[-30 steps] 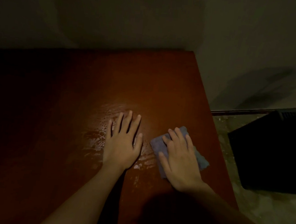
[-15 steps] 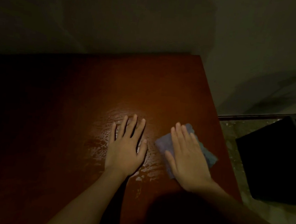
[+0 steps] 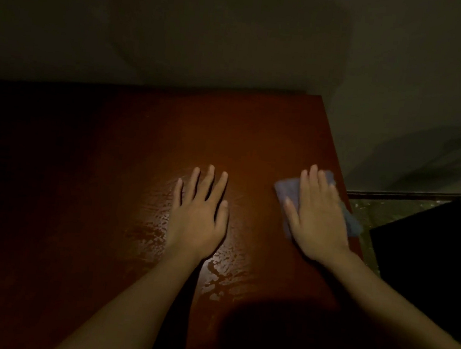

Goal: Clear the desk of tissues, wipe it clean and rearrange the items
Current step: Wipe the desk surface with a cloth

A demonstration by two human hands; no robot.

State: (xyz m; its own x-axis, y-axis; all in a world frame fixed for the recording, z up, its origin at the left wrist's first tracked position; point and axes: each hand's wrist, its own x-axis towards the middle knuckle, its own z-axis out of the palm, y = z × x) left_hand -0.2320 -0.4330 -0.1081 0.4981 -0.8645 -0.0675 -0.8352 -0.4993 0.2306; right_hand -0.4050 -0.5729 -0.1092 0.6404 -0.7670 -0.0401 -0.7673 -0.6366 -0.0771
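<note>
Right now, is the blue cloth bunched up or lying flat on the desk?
Flat: the blue cloth lies spread on the desk, pressed under the straight fingers of the right hand.

A plain grey wall (image 3: 238, 33) stands behind; a black box (image 3: 427, 266) sits on the speckled floor (image 3: 388, 208) at right.

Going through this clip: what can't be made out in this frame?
1. Left side of the desk, head view: lost in darkness; whether anything lies there cannot be told.
2. Most of the blue cloth: covered by the flat right hand; its outline is hidden.
3. The black object on the floor: cut off by the right edge, too dark to identify.
4. Near desk edge: under shadow and forearms.
</note>
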